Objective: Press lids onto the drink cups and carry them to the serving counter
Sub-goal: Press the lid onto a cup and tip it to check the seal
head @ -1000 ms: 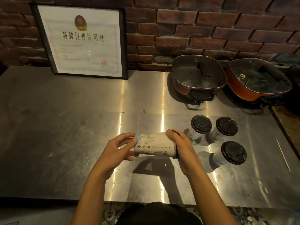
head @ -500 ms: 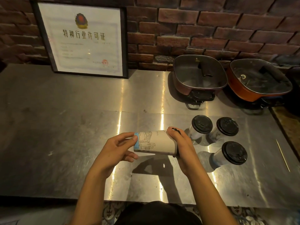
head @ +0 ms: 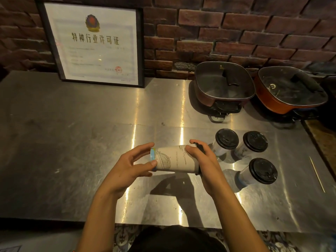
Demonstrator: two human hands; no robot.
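Stainless steel forms the worktop, which backs onto a brick wall. Both hands hold one paper cup on its side above the worktop, near the middle of the front edge. The left hand grips the cup's base end, where a blue band shows, with thumb and fingertips closed around it. The right hand is wrapped around the mouth end, fingers clasped over the black lid; whether the lid is fully seated cannot be told. Three lidded cups stand upright toward the right edge: two side by side, the rear left cup and rear right cup, and the front cup nearer the front edge. A thin stick lies near the right edge. Two lidded electric pans sit at the back right corner. A framed certificate leans against the wall at the back edge.
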